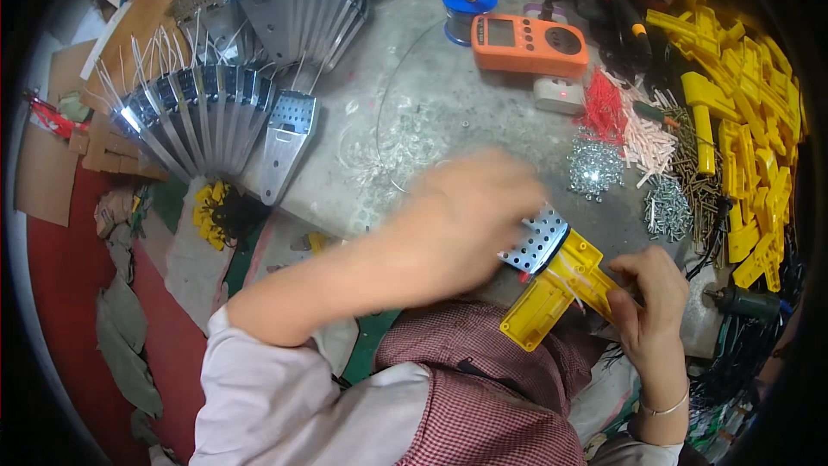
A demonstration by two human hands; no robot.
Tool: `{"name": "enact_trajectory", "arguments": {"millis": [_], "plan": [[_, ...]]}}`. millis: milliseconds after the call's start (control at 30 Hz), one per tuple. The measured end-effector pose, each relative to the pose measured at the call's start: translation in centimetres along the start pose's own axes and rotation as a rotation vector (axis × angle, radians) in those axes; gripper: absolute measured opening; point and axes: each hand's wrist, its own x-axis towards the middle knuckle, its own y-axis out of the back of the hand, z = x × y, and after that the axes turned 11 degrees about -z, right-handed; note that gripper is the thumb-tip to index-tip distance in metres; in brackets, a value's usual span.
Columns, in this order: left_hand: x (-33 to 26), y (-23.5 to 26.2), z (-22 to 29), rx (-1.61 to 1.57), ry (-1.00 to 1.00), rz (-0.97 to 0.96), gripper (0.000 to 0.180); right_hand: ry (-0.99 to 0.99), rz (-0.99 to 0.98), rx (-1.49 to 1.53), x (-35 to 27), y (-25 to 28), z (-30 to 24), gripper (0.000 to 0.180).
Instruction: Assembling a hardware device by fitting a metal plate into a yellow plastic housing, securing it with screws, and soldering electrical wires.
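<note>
A yellow plastic housing half [536,315] lies open side up near the table's front edge, with thin white wires running across its inside. At its upper left end sits a metal piece with a perforated face [539,240]. My left hand [483,207] is over that metal piece, smeared by motion, so its grip does not show. The thumb and curled fingers of my right hand [651,306] close on the right end of the housing. A small red bit shows beside the metal piece.
Fanned metal plates with white wires [198,112] stand at the left, one single plate [289,142] beside them. An orange meter [530,45] and blue spool [466,2] are at the back. Screws [595,164], red sleeves [605,108] and yellow housings [733,103] are heaped right.
</note>
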Motion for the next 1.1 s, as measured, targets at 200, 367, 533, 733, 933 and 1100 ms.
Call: {"name": "enact_trajectory", "arguments": {"millis": [200,367,533,733,933,1100], "plan": [[-4.4,2.7,-4.9,0.175,0.304,-0.195,0.019,-0.06,0.171,-0.078,-1.0,-0.6,1.4,0.01],[-5.0,3.3,-5.8,0.312,0.185,-0.294,0.018,0.003,0.218,-0.031,-0.1,0.0,3.0,0.005],[-4.5,5.2,-4.5,0.146,0.27,-0.258,0.027,-0.077,0.284,-0.01,1.2,3.2,4.5,0.007],[-5.2,4.8,-4.9,0.312,0.21,-0.459,0.022,-0.13,0.384,0.129,11.5,6.2,11.2,0.034],[-6.2,7.8,-3.1,0.579,0.34,-0.363,0.022,-0.036,0.314,-0.018,18.6,5.6,15.0,0.045],[-2.5,6.6,-1.5,0.045,0.11,-0.312,0.032,-0.043,0.477,-0.179,18.2,6.5,14.1,0.035]]}}
